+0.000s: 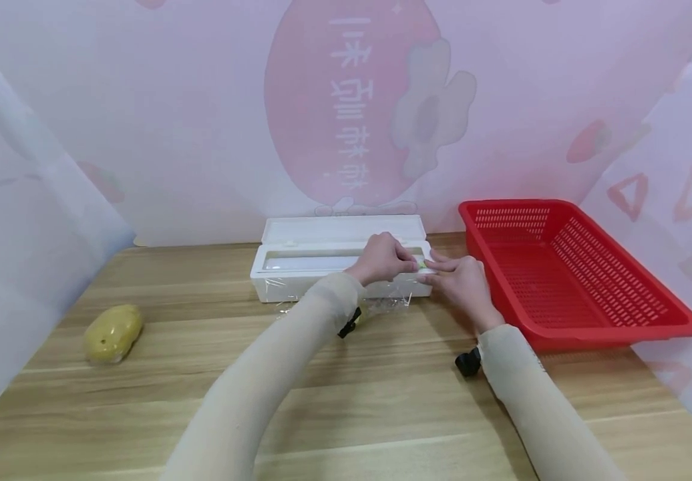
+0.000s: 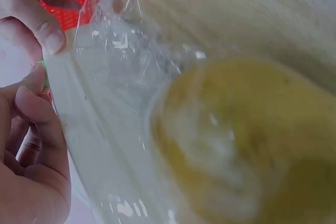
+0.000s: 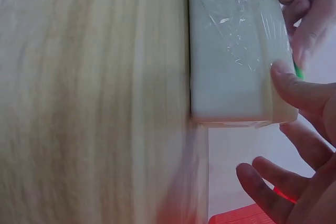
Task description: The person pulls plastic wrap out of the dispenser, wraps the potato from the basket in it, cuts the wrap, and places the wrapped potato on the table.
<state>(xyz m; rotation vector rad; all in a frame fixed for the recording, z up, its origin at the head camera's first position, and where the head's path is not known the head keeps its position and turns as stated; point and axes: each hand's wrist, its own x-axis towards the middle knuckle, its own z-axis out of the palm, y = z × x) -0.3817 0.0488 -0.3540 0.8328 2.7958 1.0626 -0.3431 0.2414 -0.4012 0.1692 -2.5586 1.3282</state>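
Observation:
A white cling film box [image 1: 270, 288] lies across the back of the table with its lid [image 1: 346, 228] raised. At its right end my left hand [image 1: 382, 259] pinches a small green slider [image 2: 44, 73] on the front top edge. My right hand [image 1: 463, 284] grips that same end, its thumb on the front face in the right wrist view and other fingers spread past the end. Clear cling film [image 2: 118, 51] hangs crumpled down the front of the box. Close before it, a yellow potato [image 2: 252, 140] touches the film, mostly hidden by the left forearm in the head view.
A red plastic basket [image 1: 568, 331] stands right of the box, beside the right hand. Another yellow potato [image 1: 113, 333], shiny as if wrapped, sits on the left of the wooden table [image 1: 202, 280]. Printed sheets [image 1: 202, 120] close off the back and sides.

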